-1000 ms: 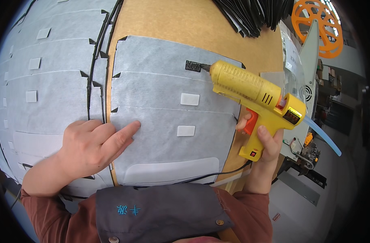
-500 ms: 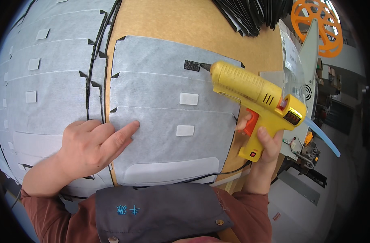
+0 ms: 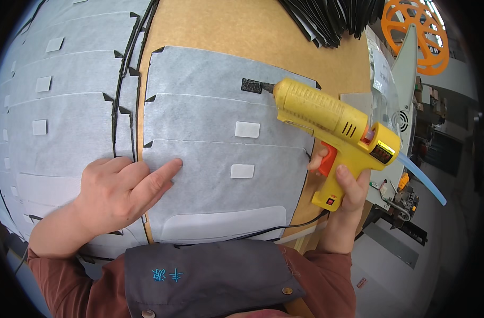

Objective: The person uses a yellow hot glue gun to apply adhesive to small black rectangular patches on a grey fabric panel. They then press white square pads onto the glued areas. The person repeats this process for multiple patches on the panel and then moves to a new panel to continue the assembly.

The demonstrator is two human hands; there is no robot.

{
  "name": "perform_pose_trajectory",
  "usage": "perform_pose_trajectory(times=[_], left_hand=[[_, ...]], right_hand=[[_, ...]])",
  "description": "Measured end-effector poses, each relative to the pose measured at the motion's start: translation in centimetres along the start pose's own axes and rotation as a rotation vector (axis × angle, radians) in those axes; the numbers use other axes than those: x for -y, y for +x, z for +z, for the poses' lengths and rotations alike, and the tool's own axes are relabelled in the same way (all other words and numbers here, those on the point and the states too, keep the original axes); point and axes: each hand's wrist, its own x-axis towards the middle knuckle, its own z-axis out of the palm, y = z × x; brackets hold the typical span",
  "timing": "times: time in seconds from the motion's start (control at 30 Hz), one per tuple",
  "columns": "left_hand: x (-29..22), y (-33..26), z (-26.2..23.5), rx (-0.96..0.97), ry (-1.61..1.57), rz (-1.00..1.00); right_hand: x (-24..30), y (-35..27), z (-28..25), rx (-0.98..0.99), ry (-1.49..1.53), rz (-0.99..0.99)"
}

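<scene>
My right hand [image 3: 343, 186] grips the handle of a yellow glue gun [image 3: 326, 116], a finger on its orange trigger. Its nozzle touches a small black patch [image 3: 251, 85] on the top panel of a grey fabric sheet [image 3: 215, 153] lying on the brown table [image 3: 242, 26]. A clear glue stick [image 3: 422, 180] juts from the back of the gun. My left hand [image 3: 120, 193] presses flat on the sheet's lower left part, index finger stretched out. Two small white squares [image 3: 247, 129] sit on the sheet.
A stack of similar grey sheets [image 3: 56, 100] with white squares lies to the left. Black strips [image 3: 332, 21] are piled at the far edge. An orange reel [image 3: 417, 32] and a machine [image 3: 401, 196] stand past the table's right edge. A black cord [image 3: 263, 231] runs along the near edge.
The glue gun has shifted slightly left and down, with its nozzle staying at the black patch. My left hand has not moved.
</scene>
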Motion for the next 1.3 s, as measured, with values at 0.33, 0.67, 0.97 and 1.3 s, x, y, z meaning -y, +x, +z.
perform_pose_trajectory(times=[0.33,0.67,0.97,1.3], left_hand=[[0.0,0.0,0.1,-0.005,-0.006,0.003],[0.0,0.0,0.1,-0.014,-0.006,-0.004],[-0.1,-0.1,0.1,-0.009,-0.005,-0.008],[0.0,0.0,0.0,-0.003,0.002,-0.006]], right_hand=[[0.2,-0.6,0.6,-0.039,0.015,-0.001],[0.0,-0.5,0.6,-0.050,0.069,0.019],[-0.1,0.4,1.3,-0.110,-0.086,-0.033],[-0.2,0.3,1.0,-0.064,-0.040,-0.041]])
